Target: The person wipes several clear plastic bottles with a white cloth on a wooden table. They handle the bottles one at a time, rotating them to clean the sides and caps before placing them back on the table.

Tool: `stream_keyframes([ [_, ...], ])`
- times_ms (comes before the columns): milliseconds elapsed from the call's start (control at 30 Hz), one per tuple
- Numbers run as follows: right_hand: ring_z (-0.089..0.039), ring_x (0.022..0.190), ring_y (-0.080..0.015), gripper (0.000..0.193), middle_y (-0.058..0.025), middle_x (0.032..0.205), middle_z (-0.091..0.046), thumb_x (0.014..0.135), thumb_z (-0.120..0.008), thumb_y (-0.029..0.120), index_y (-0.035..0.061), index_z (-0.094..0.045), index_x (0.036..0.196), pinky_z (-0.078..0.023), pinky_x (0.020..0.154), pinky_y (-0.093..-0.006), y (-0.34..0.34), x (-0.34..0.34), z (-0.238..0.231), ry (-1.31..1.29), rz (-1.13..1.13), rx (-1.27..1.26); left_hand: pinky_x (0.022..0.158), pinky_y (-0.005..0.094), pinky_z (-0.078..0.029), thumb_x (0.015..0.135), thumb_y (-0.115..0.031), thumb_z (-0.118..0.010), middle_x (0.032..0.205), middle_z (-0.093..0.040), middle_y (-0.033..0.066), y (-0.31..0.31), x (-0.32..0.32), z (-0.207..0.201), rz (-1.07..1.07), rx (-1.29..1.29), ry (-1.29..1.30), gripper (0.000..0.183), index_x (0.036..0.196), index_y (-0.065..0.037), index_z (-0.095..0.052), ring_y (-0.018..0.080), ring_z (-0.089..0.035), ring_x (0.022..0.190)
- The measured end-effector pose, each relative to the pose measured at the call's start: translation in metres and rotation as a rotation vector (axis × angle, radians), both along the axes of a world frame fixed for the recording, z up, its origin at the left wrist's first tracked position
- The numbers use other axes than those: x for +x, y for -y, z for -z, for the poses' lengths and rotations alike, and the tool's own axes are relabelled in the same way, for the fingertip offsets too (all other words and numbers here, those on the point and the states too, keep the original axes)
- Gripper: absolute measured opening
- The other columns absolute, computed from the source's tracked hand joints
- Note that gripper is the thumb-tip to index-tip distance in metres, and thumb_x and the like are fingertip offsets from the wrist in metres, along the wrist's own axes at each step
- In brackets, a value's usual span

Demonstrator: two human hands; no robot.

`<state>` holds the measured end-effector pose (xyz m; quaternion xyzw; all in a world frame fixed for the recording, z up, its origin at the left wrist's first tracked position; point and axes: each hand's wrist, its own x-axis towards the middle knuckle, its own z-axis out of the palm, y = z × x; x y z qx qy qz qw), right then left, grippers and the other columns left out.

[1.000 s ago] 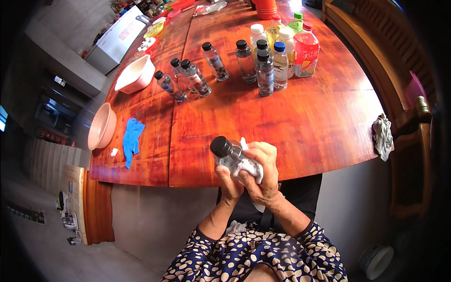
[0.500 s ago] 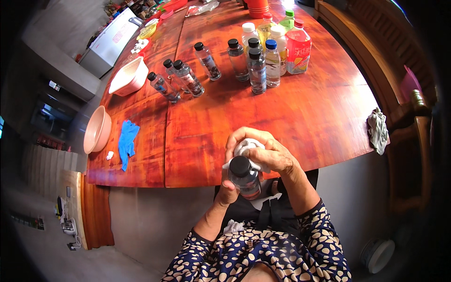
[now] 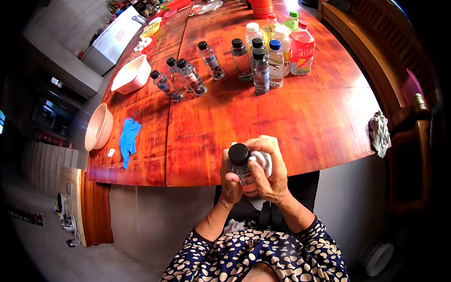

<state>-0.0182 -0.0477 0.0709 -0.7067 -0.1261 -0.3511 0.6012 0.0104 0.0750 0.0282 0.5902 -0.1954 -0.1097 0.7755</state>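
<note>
A clear plastic bottle (image 3: 244, 177) with a black cap is held upright between my hands, just off the table's near edge. My left hand (image 3: 230, 187) wraps round its left side, thumb across the front. On the other side my right hand (image 3: 270, 174) presses a white cloth (image 3: 261, 161) against the bottle, its thumb on the bottle's shoulder. The fingers behind the bottle are partly hidden. Beyond my hands several black-capped clear bottles (image 3: 191, 79) stand on the reddish wooden table (image 3: 206, 145).
Toward the back right stand a blue-capped bottle (image 3: 276, 66) and a red-labelled drink bottle (image 3: 302, 49). At left are a pink basin (image 3: 99, 127), a pink basket (image 3: 131, 75) and a blue glove (image 3: 128, 141). A grey cloth (image 3: 378, 134) hangs at the right edge. A wooden bench (image 3: 376, 51) flanks the table.
My right hand has moved down from the far side of the bottle's neck to its right side, carrying the cloth. The bottle has risen slightly in view.
</note>
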Motion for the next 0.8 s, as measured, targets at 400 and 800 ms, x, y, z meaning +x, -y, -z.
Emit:
stream_keyframes([
  [400,-0.049,0.095,-0.0318,0.041,-0.0149,0.112,-0.056,0.065,-0.073,0.001,0.0047,-0.058,0.102,-0.041,0.084,-0.0410,-0.015,-0.012,0.012,0.215,0.177,-0.172,0.078,0.0298,-0.046,0.073,-0.082,-0.040,0.100,-0.053,0.0037,-0.006,0.007,0.016,-0.102,0.006,0.033,0.087,0.111,-0.004,-0.047,0.0129,-0.053,0.090],
  [800,-0.050,0.087,-0.0129,0.019,-0.0063,0.102,-0.053,0.085,-0.057,0.017,0.0001,-0.058,0.093,-0.040,0.078,-0.0264,0.031,0.000,0.005,-0.309,-0.646,0.525,0.081,0.0277,-0.044,0.055,-0.058,-0.084,0.102,-0.052,0.0034,-0.018,0.019,-0.009,0.319,0.038,0.142,0.089,0.111,-0.003,-0.042,0.0121,-0.051,0.095],
])
